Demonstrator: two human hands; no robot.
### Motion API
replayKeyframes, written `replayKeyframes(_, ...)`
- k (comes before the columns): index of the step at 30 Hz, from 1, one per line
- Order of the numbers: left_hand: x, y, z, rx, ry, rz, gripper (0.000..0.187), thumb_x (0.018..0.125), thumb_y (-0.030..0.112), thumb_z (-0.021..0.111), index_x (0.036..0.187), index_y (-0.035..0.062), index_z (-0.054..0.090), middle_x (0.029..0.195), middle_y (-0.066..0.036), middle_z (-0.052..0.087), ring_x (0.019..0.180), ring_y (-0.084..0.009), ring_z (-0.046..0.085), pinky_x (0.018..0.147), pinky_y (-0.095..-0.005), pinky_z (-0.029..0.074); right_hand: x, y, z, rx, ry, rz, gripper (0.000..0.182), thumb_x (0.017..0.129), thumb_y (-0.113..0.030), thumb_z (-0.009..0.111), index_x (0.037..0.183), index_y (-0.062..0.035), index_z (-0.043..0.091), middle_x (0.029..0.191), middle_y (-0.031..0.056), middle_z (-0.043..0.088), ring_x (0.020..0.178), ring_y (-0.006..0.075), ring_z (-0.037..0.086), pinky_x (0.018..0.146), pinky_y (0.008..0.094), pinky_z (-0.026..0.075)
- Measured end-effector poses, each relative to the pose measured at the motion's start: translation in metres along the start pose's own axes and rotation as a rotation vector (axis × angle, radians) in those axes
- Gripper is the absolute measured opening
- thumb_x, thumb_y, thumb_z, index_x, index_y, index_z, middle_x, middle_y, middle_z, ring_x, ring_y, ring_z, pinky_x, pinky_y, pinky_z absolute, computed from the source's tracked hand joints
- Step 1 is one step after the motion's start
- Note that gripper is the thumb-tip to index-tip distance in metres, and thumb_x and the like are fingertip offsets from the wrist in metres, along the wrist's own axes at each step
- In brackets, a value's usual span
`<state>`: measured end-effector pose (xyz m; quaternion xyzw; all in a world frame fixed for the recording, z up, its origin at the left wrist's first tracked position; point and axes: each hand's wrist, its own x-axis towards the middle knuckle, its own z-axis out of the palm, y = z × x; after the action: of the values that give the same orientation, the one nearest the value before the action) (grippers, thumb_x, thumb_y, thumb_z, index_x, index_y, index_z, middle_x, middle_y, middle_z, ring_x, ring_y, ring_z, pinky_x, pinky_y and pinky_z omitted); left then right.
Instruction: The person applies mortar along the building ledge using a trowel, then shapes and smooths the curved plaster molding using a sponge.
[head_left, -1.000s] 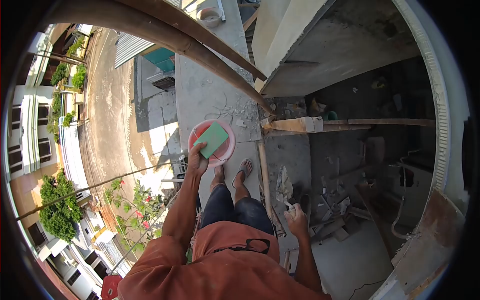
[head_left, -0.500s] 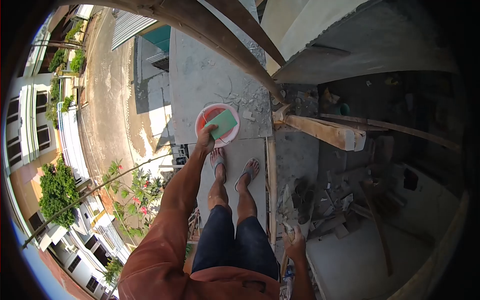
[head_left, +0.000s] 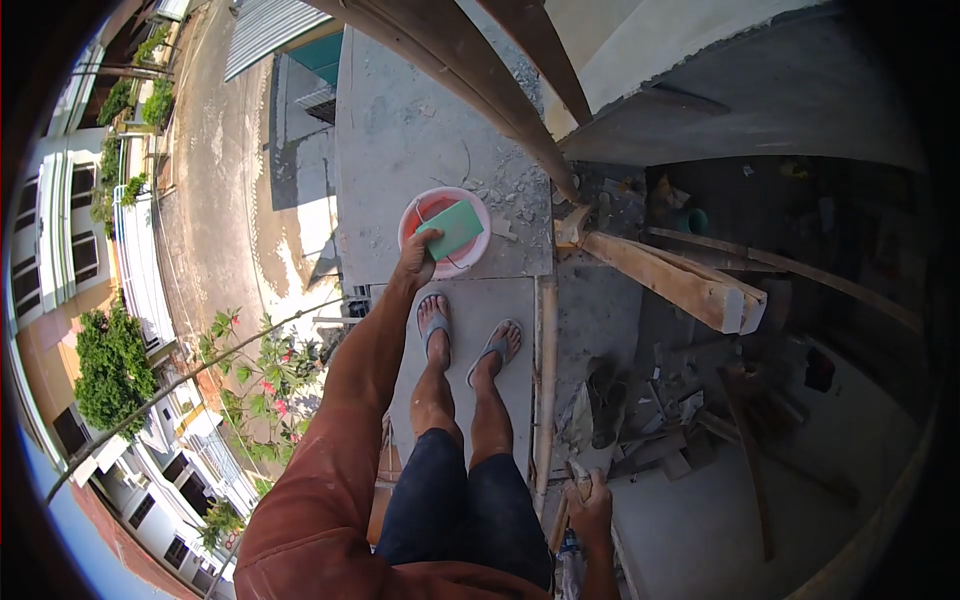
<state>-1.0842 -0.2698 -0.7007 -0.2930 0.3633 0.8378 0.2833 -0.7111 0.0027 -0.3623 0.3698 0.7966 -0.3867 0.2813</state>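
Note:
My left hand (head_left: 417,259) is closed on the near edge of a flat green rectangular board (head_left: 452,230), thumb on top. The board is over a pink bucket (head_left: 477,254) with a thin wire handle, which stands on the grey slab past my feet. Low on the right, my right hand (head_left: 590,505) has its fingers curled round a small pale, dirt-smeared thing (head_left: 576,472). Most of that thing is hidden in the grip, so its kind cannot be told.
I stand in sandals on a narrow concrete slab (head_left: 480,300); to the left it drops to a street (head_left: 215,150). Wooden posts (head_left: 470,90) and a beam (head_left: 670,280) cross at the right. Beyond lies a darker area with scrap wood (head_left: 680,450). Rubble (head_left: 510,185) lies near the bucket.
The view has shifted slightly, so the bucket and beam appear a little further right. My left hand still grips the green board over the bucket; my right hand stays low and closed.

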Motion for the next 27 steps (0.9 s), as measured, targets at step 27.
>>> replayKeyframes(27, -0.365, 0.122, 0.356, -0.295, -0.191, 0.099, 0.051, 0.101, 0.029, 0.062, 0.14, 0.0007, 0.046, 0.138, -0.01, 0.056, 0.128, -0.0237, 0.054, 0.114, -0.0418, 0.039, -0.022, -0.232, -0.097, 0.167, 0.613, -0.842, 0.029, 0.092, -0.008, 0.061, 0.118, 0.0028, 0.055, 0.102, 0.0218, 0.06, 0.085, 0.0399, 0.063, 0.072, 0.045, 0.051)
